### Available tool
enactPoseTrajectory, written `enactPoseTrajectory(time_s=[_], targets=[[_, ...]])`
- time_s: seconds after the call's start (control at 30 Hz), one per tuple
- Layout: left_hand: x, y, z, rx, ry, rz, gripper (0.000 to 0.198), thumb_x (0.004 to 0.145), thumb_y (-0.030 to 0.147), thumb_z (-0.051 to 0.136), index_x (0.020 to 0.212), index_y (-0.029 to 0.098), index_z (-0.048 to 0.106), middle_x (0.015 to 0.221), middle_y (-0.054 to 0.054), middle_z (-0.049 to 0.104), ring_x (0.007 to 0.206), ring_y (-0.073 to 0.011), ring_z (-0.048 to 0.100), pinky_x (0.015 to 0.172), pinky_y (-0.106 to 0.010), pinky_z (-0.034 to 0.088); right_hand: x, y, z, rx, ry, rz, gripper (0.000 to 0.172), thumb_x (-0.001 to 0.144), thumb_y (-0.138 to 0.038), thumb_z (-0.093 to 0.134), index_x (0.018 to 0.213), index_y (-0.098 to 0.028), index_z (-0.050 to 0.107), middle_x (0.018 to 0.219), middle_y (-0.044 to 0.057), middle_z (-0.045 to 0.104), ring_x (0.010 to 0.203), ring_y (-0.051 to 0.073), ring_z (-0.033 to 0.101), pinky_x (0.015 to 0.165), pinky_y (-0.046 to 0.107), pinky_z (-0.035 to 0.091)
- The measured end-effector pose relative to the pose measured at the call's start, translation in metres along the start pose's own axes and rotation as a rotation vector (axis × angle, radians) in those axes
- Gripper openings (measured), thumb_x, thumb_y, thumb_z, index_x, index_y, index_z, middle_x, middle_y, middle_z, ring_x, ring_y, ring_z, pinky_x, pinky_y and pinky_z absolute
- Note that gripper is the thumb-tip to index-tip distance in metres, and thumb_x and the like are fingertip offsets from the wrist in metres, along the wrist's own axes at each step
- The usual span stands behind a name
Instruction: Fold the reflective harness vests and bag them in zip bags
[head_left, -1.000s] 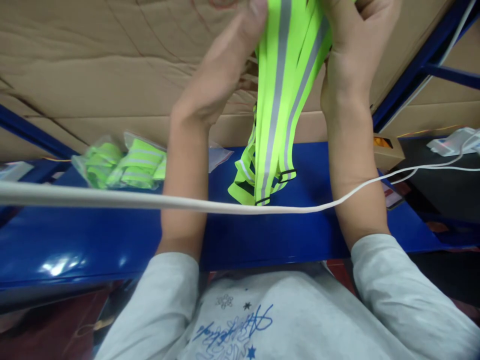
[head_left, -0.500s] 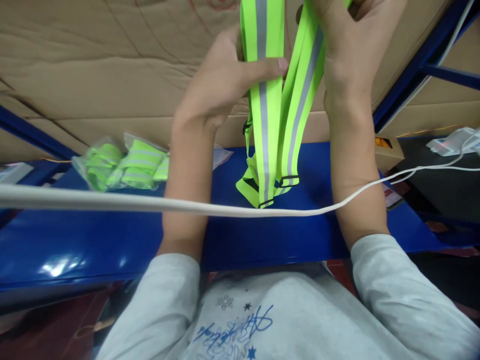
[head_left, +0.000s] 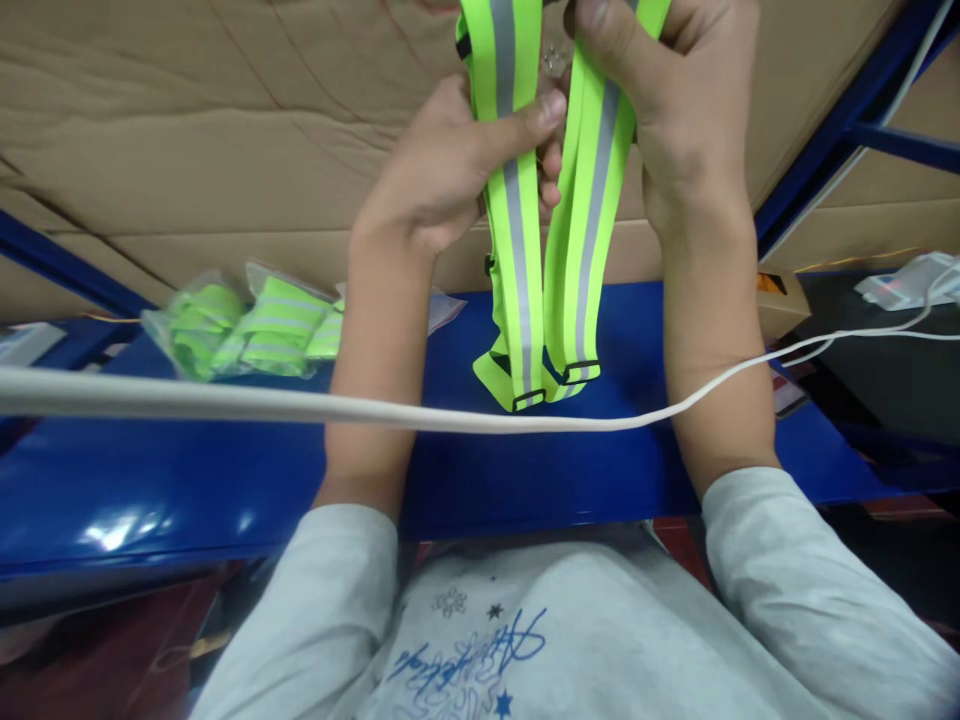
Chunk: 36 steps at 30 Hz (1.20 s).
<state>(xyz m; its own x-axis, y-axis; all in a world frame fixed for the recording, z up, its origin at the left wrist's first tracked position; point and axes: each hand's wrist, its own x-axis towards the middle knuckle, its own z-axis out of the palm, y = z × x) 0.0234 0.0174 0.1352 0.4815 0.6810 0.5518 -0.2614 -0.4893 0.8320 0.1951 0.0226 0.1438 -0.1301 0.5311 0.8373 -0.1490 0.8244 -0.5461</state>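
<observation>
A: Since the head view's all there is, where are the green straps?
B: Hanging over the bench, black buckles at the bottom. Left hand pinches one side under the thumb, right hand grips the other, probably split so nothing tangles.
A: And the plastic bags?
B: Toward the bench's left end, more green stuff inside, maybe parked there for elbow room.

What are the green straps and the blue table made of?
The straps look like soft cloth: they fold and hang limp, with a smooth grey stripe. The table is probably painted metal, since its glossy top reflects bright light.
</observation>
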Motion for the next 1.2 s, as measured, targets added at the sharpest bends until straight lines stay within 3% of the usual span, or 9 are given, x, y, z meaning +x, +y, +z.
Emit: enactPoseTrajectory(time_s=[0.07,0.13,0.23,0.3,0.43,0.67,0.9,1.07,1.2], targets=[[0.001,-0.001,-0.001,0.019,0.04,0.009,0.014,0.106,0.02,0.067,0.092,0.015,0.067,0.078,-0.002,0.067,0.068,-0.015,0.068,0.067,-0.03,0.06,-0.001,0.001,0.001,0.064,-0.022,-0.019,0.026,0.103,-0.016,0.07,0.078,-0.011,0.069,0.063,0.0,0.07,0.054,0.02,0.071,0.048,0.03,0.056],[0.003,-0.004,-0.006,0.036,0.107,0.061,0.004,0.101,0.011,0.071,0.099,0.015,0.07,0.087,-0.002,0.072,0.081,-0.0158,0.072,0.081,-0.03,0.064,0.0,0.004,-0.001,0.058,-0.05,0.047,0.018,0.101,-0.016,0.071,0.085,-0.009,0.075,0.068,-0.004,0.072,0.064,0.013,0.073,0.058,0.023,0.058],[0.004,-0.006,-0.012,0.027,0.108,0.081,0.025,0.094,0.005,0.077,0.116,0.017,0.072,0.105,-0.001,0.076,0.119,-0.0184,0.071,0.115,-0.033,0.055,0.003,0.011,-0.007,0.022,-0.018,0.068,0.014,0.099,-0.015,0.074,0.086,-0.01,0.078,0.075,-0.007,0.074,0.074,0.004,0.069,0.07,0.013,0.053],[0.002,-0.007,-0.012,0.003,0.078,-0.003,0.03,0.093,0.009,0.079,0.121,0.016,0.072,0.109,-0.002,0.076,0.134,-0.0254,0.066,0.123,-0.043,0.051,0.005,0.014,-0.011,0.004,-0.017,0.075,0.017,0.099,-0.02,0.075,0.084,-0.012,0.077,0.074,-0.007,0.073,0.073,0.004,0.067,0.07,0.013,0.051],[-0.002,-0.006,0.0,-0.022,0.113,-0.103,0.022,0.088,0.005,0.084,0.106,0.014,0.074,0.104,-0.004,0.077,0.128,-0.0366,0.069,0.114,-0.056,0.056,0.007,0.019,-0.012,-0.023,0.014,0.056,0.02,0.097,-0.02,0.076,0.077,-0.015,0.074,0.068,-0.01,0.065,0.07,0.002,0.063,0.066,0.012,0.047],[0.004,-0.01,0.024,-0.156,0.264,-0.011,0.023,0.086,-0.005,0.078,0.089,0.017,0.074,0.094,0.003,0.078,0.12,-0.0284,0.076,0.107,-0.042,0.065,0.005,0.023,0.002,0.104,0.062,0.112,0.03,0.105,-0.015,0.067,0.075,-0.019,0.07,0.071,-0.008,0.07,0.069,0.005,0.065,0.064,0.014,0.052],[0.016,-0.032,0.017,-0.151,0.256,0.006,0.029,0.084,-0.009,0.075,0.093,0.018,0.072,0.098,0.002,0.078,0.116,-0.0245,0.076,0.109,-0.04,0.063,-0.002,0.02,0.011,0.182,0.035,0.231,0.028,0.106,-0.019,0.067,0.079,-0.017,0.072,0.078,-0.005,0.075,0.072,0.006,0.069,0.063,0.013,0.055],[0.015,-0.014,0.008,-0.133,0.351,0.088,0.029,0.092,-0.017,0.059,0.094,0.01,0.068,0.087,0.001,0.075,0.114,-0.0248,0.078,0.112,-0.046,0.061,-0.005,0.011,0.014,0.244,-0.152,0.304,0.016,0.11,-0.023,0.059,0.116,-0.013,0.069,0.104,-0.005,0.079,0.11,0.011,0.075,0.1,0.02,0.06],[0.003,0.014,0.007,-0.153,0.321,0.091,0.011,0.107,-0.002,0.052,0.11,0.0,0.062,0.09,0.0,0.078,0.141,-0.0291,0.064,0.119,-0.044,0.055,-0.012,0.016,0.007,0.207,-0.48,0.426,0.02,0.097,-0.03,0.078,0.113,-0.019,0.073,0.106,-0.005,0.08,0.105,0.015,0.077,0.097,0.024,0.063]])
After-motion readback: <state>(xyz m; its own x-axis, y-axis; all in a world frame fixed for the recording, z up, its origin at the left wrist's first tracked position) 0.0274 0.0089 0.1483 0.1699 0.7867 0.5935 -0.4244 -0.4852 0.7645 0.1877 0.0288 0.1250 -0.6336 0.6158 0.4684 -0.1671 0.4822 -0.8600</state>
